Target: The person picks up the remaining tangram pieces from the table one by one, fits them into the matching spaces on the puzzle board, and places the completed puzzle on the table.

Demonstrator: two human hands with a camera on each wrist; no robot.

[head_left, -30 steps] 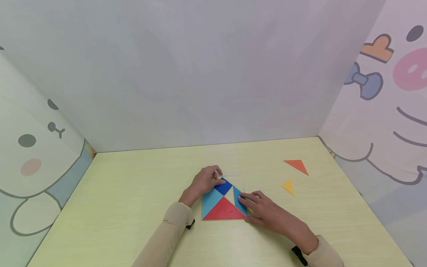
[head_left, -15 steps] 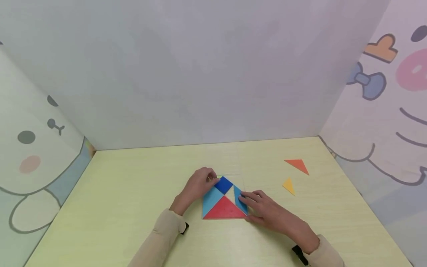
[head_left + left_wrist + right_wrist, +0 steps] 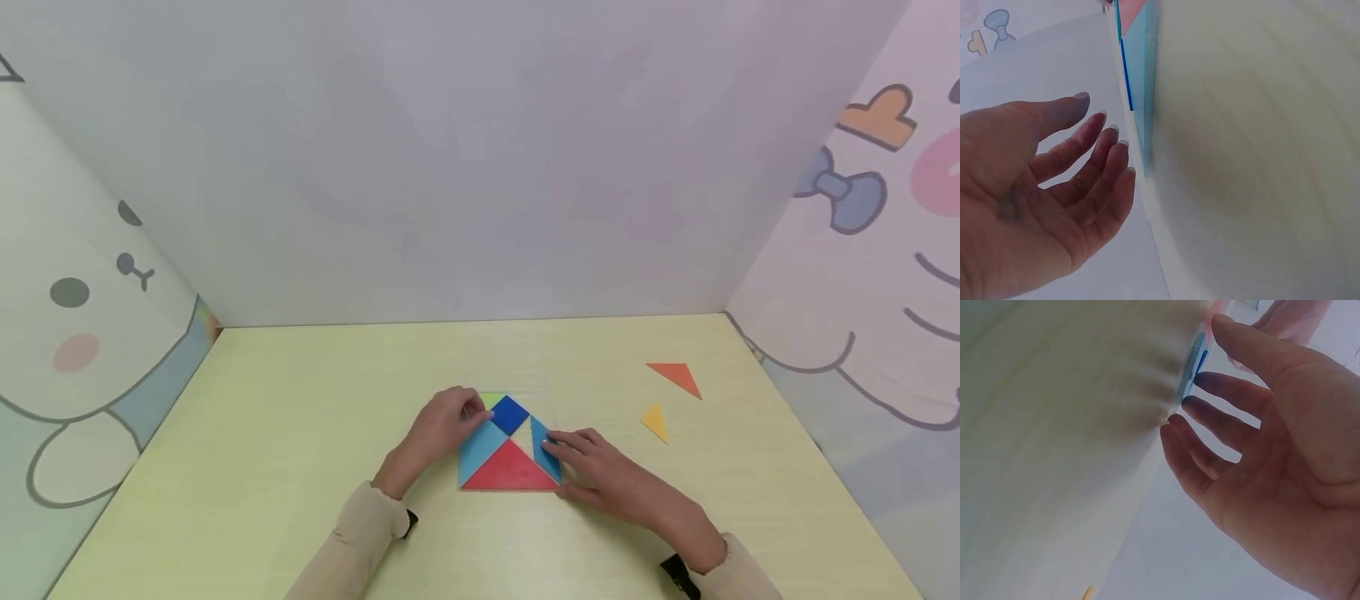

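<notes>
This looks like a small play nook decorated for children, though home or classroom cannot be told apart. A pale wood-grain tabletop (image 3: 300, 400) runs back to a plain grey wall (image 3: 480, 167) at twelve o'clock. A big cartoon creature (image 3: 75, 325) fills the side at nine; another cartoon figure (image 3: 817, 292) (this one with a blue bow (image 3: 855, 202)) spreads at three. Flat coloured pieces (image 3: 510, 468) lie towards six.

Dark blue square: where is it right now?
In the head view, the dark blue square lies just right of the left hand, beyond the tip of the red triangle and bordering the light blue piece.
</notes>
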